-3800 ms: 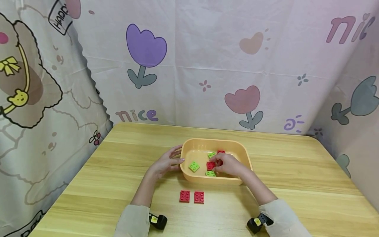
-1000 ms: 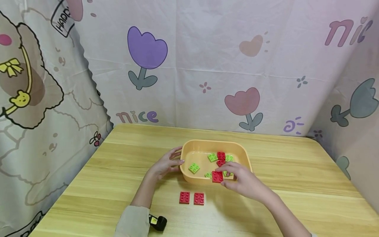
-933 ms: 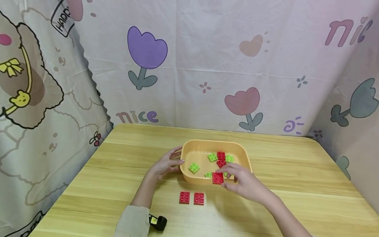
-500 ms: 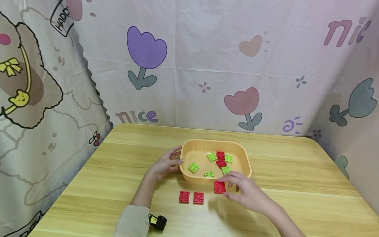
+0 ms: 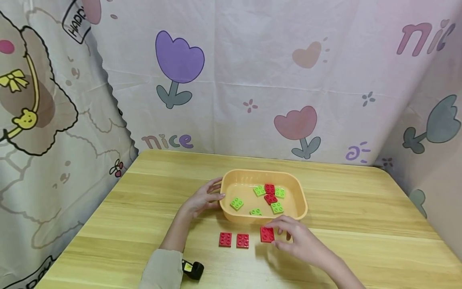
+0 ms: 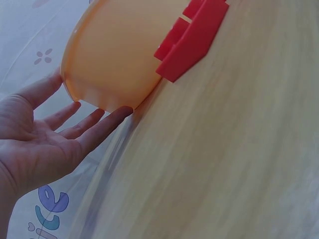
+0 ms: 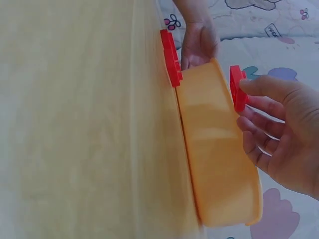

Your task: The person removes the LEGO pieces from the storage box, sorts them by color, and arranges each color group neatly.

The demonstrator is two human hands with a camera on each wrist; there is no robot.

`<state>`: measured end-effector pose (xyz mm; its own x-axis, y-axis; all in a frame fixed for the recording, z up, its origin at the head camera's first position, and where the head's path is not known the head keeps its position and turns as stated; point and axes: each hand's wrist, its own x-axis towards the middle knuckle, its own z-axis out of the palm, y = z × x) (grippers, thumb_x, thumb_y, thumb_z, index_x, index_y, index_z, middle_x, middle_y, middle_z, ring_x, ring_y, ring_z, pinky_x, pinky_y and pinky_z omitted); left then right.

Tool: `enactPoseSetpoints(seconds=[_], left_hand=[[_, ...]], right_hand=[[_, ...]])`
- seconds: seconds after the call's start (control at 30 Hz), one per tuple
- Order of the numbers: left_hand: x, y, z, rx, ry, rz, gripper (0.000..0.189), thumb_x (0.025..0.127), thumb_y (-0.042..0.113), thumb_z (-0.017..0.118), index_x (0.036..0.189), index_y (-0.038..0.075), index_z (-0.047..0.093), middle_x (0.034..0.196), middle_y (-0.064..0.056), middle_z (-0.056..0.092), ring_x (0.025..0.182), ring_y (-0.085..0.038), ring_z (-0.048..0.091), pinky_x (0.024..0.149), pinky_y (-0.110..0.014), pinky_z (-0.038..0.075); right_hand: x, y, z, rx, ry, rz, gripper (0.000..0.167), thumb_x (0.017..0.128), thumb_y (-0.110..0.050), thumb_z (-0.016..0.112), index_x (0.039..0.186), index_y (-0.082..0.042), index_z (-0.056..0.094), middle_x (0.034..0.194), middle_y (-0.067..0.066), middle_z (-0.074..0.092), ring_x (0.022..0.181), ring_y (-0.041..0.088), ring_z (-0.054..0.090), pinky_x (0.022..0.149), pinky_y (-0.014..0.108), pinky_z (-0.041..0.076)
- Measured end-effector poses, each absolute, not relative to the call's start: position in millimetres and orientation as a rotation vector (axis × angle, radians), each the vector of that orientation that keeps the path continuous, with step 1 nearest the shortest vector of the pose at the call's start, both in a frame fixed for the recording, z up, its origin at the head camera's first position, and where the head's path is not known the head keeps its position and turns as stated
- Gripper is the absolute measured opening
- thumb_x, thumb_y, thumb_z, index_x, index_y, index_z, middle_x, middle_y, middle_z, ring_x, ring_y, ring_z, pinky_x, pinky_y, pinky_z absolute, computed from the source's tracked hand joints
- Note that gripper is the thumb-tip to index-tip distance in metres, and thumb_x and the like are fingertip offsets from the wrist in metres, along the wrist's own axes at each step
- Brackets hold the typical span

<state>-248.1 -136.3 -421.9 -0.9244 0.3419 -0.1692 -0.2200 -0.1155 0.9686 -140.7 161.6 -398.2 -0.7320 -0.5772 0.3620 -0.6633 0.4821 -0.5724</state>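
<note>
Right hand (image 5: 294, 237) pinches the red four-stud brick (image 5: 267, 235) above the tabletop (image 5: 162, 176), in front of the tray (image 5: 245, 219); to place cleanly, lower level, studs up; left hand (image 5: 202, 200), fingers extended, touches the tray's left end

Red four-stud brick (image 5: 267, 235) aloft in front of pale-orange tray (image 5: 240, 218)
</note>
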Motion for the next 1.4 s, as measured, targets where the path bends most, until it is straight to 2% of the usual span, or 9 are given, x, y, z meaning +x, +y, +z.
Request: enactPoseSetpoints(seconds=[0.53,0.83,1.4], left_hand=[[-247.9,-137.2,-421.0,0.157,1.787,2.094,0.064,0.087,-0.004,0.056,0.143,0.007,0.027,0.144,-0.022,0.025,0.121,-0.039,0.040,0.085,-0.043,0.049],[-248.5,-137.1,-422.1,0.141,1.787,2.093,0.064,0.087,-0.004,0.056,0.143,0.009,0.027,0.144,-0.021,0.026,0.121,-0.038,0.041,0.085,-0.042,0.049],[-249.4,-137.4,-422.9,0.136,1.797,2.095,0.065,0.086,-0.003,0.058,0.143,0.010,0.028,0.144,-0.020,0.026,0.120,-0.038,0.041,0.084,-0.042,0.050]], right_hand=[[-140.8,153.3,-430.3,1.099,-2.615,1.121,0.042,0.072,-0.003,0.073,0.112,-0.012,0.064,0.108,-0.004,0.057,0.078,0.009,0.053,0.062,0.022,0.050],[-140.8,148.2,-442.3,1.002,-2.733,1.199,0.038,0.076,-0.009,0.073,0.113,-0.015,0.064,0.090,-0.013,0.052,0.078,0.008,0.050,0.063,0.020,0.048],[-143.4,148.8,-444.7,0.934,-2.768,1.198,0.037,0.077,-0.009,0.072,0.112,-0.018,0.064,0.086,-0.013,0.050,0.073,0.007,0.048,0.057,0.019,0.046]])
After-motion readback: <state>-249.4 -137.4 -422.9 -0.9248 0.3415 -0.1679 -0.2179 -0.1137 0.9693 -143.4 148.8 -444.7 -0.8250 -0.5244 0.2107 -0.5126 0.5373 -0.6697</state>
